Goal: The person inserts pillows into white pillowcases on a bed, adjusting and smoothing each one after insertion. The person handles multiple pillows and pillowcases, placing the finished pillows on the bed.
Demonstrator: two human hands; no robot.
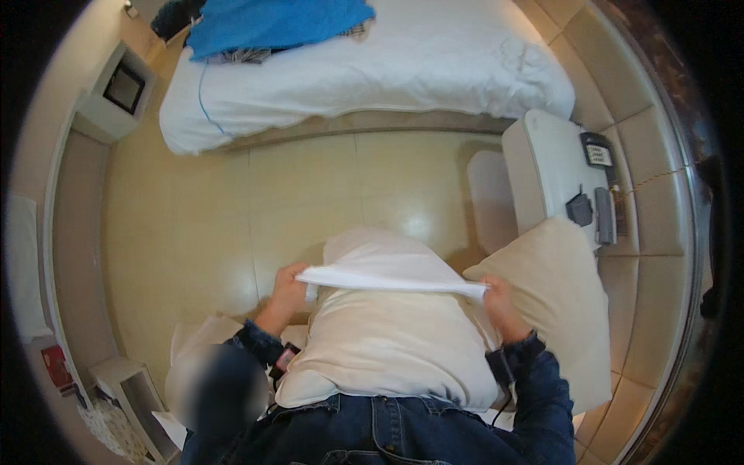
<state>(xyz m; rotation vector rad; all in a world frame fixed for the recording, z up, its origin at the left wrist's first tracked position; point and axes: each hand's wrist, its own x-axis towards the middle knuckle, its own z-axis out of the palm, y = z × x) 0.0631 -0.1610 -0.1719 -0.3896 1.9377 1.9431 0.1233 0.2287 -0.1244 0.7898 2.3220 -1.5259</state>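
A cream pillow (386,343) rests against my waist, its far end running under a white pillowcase (389,256). My left hand (286,293) grips one corner of the pillowcase's near edge. At the other end of that edge, my right hand (501,305) holds the cloth. Between them the hem is pulled into a nearly straight band across the pillow. How far the pillow reaches inside the case is hidden by the cloth. A second cream pillow (552,308) lies close beside my right forearm.
Across the tiled floor (302,186) stands a bed with a white sheet (349,87) and a blue cloth (279,26). On the right, a white nightstand (546,163) carries a telephone (597,154), against a padded wall panel (657,215). A shelf unit (136,401) stands at lower left.
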